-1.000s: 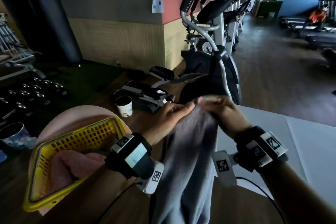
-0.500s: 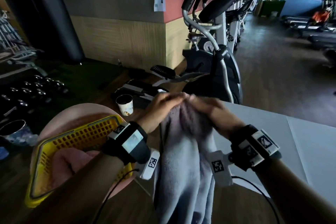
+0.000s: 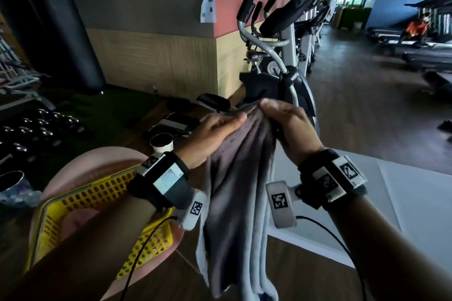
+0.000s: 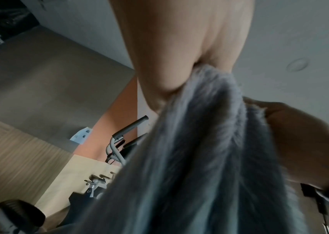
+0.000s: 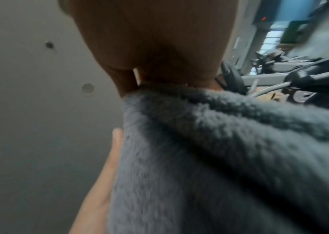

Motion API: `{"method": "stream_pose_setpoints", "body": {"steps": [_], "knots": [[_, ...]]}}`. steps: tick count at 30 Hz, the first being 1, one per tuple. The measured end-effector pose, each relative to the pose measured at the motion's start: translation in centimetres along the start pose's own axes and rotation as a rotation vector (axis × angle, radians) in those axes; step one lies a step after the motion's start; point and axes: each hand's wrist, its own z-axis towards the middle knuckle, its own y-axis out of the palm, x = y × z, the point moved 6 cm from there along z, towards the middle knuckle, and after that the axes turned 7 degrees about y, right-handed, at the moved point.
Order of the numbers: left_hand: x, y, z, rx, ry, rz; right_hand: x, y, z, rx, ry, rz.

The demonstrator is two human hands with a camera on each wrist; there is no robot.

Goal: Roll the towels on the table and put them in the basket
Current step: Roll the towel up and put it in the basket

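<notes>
Grey towel (image 3: 241, 178) is held up in the air, not rolled, top edge bunched between both hands, rest hanging straight down in long folds. Left hand (image 3: 211, 138) pinches the top edge at the towel's left side, thumb and fingers closed on the cloth; left wrist view shows the fabric gathered into that pinch (image 4: 205, 88). Right hand (image 3: 287, 127) grips the same edge at the towel's right side, fingers curled over it, w/ the cloth drawn tight under them in the right wrist view (image 5: 219, 142). The two hands sit just beside each other on the edge, nearly touching.

Left of the towel and lower: yellow basket (image 3: 97, 193), slotted walls, on a round pink stool (image 3: 80, 164). Inside it a pink shape (image 3: 78, 221), prob. a rolled towel, but dim and half hidden by the left forearm. Right of the towel: white table (image 3: 415, 205). Beyond the towel: exercise bike (image 3: 281, 68); paper cup (image 3: 162, 144) on the floor, just left of the towel's top.
</notes>
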Motion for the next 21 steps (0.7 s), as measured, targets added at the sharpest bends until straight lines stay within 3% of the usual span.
{"method": "stream_pose_setpoints", "body": {"steps": [2,6,10,12,15,17,21], "knots": [[-0.2,-0.5,-0.2,0.024,-0.005,0.028,0.3,-0.4,0.4,0.018,0.046,0.012],[0.3,-1.1,0.4,0.013,-0.024,-0.009,0.9,3.3,-1.8,-0.316,0.024,-0.376],[-0.1,0.1,-0.3,-0.122,-0.069,-0.061,-0.7,0.5,-0.1,-0.098,-0.003,-0.063],[0.2,-0.3,-0.1,-0.081,-0.040,-0.059,-0.2,-0.1,0.3,-0.040,0.054,0.005],[0.6,-1.1,0.8,0.047,-0.025,-0.035,0.4,2.0,-1.0,-0.207,0.048,-0.262],[0.8,-0.3,0.7,0.013,-0.034,-0.018,-0.3,2.5,-1.8,-0.299,-0.022,-0.339],[0.1,0.6,-0.5,-0.137,-0.114,-0.130,-1.9,-1.6,0.1,0.001,-0.033,-0.032]]}}
